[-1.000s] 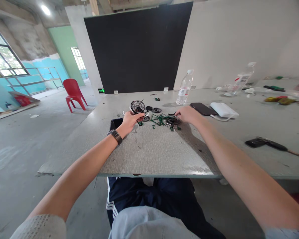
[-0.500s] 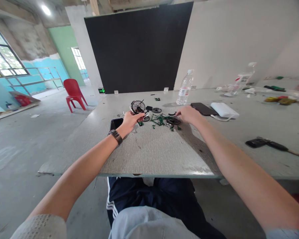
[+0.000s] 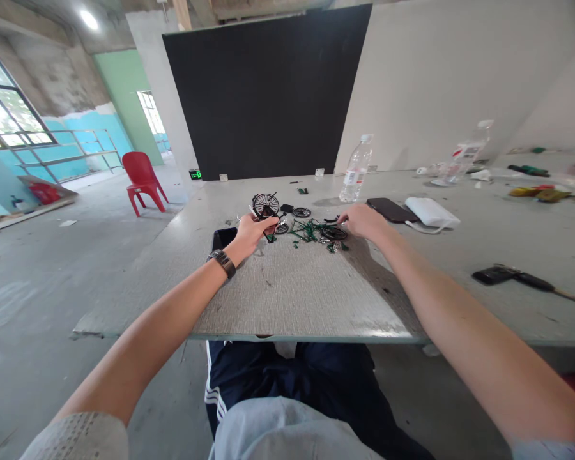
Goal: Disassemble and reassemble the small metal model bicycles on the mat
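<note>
My left hand (image 3: 253,234) is closed around a small black model bicycle (image 3: 266,204), its spoked wheel standing up above my fingers. Across the pile, my right hand (image 3: 361,221) has thumb and fingertips drawn together at the pile's right edge; whatever they pinch is too small to make out. Just left of those fingertips lies a black spoked wheel (image 3: 334,234). Between my hands are green frame parts (image 3: 307,230) and several tiny loose pieces. Behind them rest another flat wheel (image 3: 301,212) and a little black block (image 3: 286,208).
A phone (image 3: 224,238) lies by my left wrist. Beyond my right hand are a water bottle (image 3: 357,169), a dark phone (image 3: 391,210) and a white power bank (image 3: 431,212) with a cable. A black-handled tool (image 3: 531,280) lies farther right. The table's front edge (image 3: 268,337) is near my lap.
</note>
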{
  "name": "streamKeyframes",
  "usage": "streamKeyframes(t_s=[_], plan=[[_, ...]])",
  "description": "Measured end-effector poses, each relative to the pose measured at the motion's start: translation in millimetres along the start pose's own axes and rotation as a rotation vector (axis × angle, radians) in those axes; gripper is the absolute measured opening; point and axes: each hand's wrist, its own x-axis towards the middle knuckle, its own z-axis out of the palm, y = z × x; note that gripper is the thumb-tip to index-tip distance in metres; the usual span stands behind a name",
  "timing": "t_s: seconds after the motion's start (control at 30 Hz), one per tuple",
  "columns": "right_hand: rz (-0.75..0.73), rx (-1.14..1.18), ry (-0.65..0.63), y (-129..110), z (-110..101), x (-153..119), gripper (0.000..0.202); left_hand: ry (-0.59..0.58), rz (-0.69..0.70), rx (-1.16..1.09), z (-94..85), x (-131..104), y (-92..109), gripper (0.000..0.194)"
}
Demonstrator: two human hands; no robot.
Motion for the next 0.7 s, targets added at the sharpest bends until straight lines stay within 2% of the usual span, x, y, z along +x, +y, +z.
streamKeyframes(t_s=[0.17, 0.3, 0.4, 0.53, 0.63, 0.7], plan=[[-0.011, 0.0, 0.007, 1, -1, -1, 0.035, 0.005, 0.0, 0.008, -0.5, 1, 0, 0.012], [-0.078, 0.03, 0.1, -8, -11, -9, 0.031, 0.02, 0.005, 0.016, 0.0, 2, -2, 0.011], [-0.211, 0.142, 0.222, -34, -27, -25, 0.034, 0.027, 0.021, 0.035, -0.4, 3, -4, 0.01], [-0.404, 0.343, 0.325, -87, -43, -51, 0.035, 0.03, 0.065, 0.115, -2.6, 5, -8, 0.013], [-0.5, 0.375, 0.325, -116, -43, -62, 0.036, 0.033, 0.109, 0.193, -3.9, 4, -9, 0.015], [-0.509, 0.347, 0.321, -126, -40, -65, 0.036, 0.027, 0.127, 0.233, -3.9, 2, -9, 0.017]])
